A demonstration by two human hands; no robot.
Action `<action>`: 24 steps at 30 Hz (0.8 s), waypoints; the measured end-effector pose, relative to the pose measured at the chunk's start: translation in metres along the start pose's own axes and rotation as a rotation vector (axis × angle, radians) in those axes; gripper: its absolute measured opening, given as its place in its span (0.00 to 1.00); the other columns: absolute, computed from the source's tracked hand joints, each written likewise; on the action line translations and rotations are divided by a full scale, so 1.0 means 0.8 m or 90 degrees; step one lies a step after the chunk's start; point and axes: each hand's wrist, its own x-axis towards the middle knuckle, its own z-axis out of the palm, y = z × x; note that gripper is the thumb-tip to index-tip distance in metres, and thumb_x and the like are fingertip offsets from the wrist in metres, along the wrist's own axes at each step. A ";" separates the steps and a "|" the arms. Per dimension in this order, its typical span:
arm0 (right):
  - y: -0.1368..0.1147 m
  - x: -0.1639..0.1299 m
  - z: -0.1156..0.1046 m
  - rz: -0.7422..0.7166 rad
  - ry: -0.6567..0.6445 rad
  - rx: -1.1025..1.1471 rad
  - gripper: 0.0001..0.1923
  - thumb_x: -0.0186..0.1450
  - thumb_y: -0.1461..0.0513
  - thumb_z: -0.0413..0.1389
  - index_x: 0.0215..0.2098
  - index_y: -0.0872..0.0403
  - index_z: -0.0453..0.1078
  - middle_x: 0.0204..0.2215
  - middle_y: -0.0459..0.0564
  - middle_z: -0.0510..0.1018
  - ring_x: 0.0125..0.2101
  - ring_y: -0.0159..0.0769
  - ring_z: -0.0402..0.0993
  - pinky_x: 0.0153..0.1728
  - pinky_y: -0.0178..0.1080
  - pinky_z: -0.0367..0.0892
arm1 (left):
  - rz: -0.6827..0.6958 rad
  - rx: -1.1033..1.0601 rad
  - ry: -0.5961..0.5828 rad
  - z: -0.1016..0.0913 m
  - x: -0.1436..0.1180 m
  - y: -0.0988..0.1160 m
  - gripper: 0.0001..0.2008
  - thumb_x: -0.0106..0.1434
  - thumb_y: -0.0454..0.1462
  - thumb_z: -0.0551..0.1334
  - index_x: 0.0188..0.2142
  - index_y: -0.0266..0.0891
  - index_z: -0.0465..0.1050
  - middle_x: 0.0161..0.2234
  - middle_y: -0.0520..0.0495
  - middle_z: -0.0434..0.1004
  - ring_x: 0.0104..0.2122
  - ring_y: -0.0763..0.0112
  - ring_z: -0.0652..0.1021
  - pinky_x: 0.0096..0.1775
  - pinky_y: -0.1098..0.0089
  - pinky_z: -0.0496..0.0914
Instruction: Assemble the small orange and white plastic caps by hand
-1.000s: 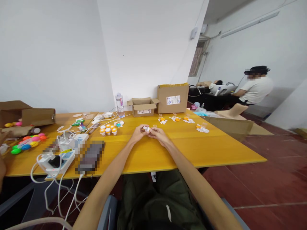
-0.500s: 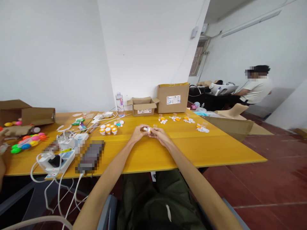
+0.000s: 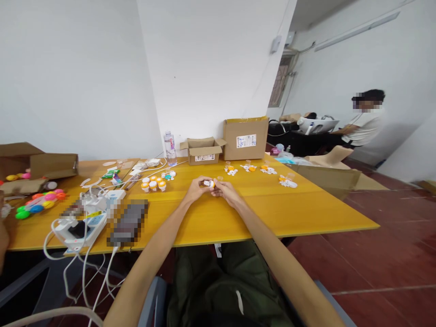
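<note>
Between the fingertips of both hands is a small white jar with an orange rim [image 3: 209,184], lying roughly on its side above the table. My left hand [image 3: 195,189] grips its white end, while my right hand [image 3: 226,191] pinches the orange end; the fingers cover part of it. Just beyond my right hand a small clear plastic cup [image 3: 220,178] stands on the table. Left of my hands is a cluster of several white jars with orange rims [image 3: 153,184]. Small white and orange parts [image 3: 232,171] lie in a group beyond my right hand.
Other groups of parts [image 3: 269,170] lie to the right on the yellow table [image 3: 265,213]. A small open carton [image 3: 203,156], a large box [image 3: 245,140] and a water bottle [image 3: 170,149] stand behind. Power strips [image 3: 97,222], cables and a phone [image 3: 128,222] lie left. A co-worker [image 3: 366,122] sits far right.
The jar has turned slightly between my fingers, and more of its orange rim shows. Both hands stay in nearly the same place.
</note>
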 end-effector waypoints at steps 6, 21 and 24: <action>0.001 0.001 -0.002 -0.024 -0.010 0.003 0.10 0.55 0.58 0.67 0.30 0.55 0.77 0.25 0.48 0.80 0.27 0.30 0.76 0.33 0.31 0.74 | -0.016 0.009 0.015 0.000 0.000 0.002 0.16 0.47 0.38 0.71 0.37 0.39 0.78 0.37 0.47 0.80 0.38 0.65 0.78 0.44 0.64 0.71; -0.004 -0.005 0.004 -0.004 -0.008 -0.039 0.17 0.61 0.52 0.61 0.23 0.56 0.72 0.18 0.49 0.77 0.18 0.29 0.73 0.22 0.30 0.71 | -0.027 0.014 0.004 0.002 0.000 0.006 0.16 0.45 0.36 0.72 0.36 0.39 0.79 0.37 0.48 0.80 0.39 0.65 0.77 0.45 0.64 0.69; -0.004 -0.004 0.005 0.001 -0.001 -0.046 0.20 0.62 0.50 0.59 0.22 0.57 0.71 0.17 0.49 0.76 0.18 0.29 0.72 0.21 0.30 0.70 | -0.027 0.022 0.004 0.002 0.000 0.007 0.15 0.46 0.36 0.71 0.36 0.39 0.79 0.37 0.47 0.80 0.40 0.65 0.77 0.45 0.64 0.69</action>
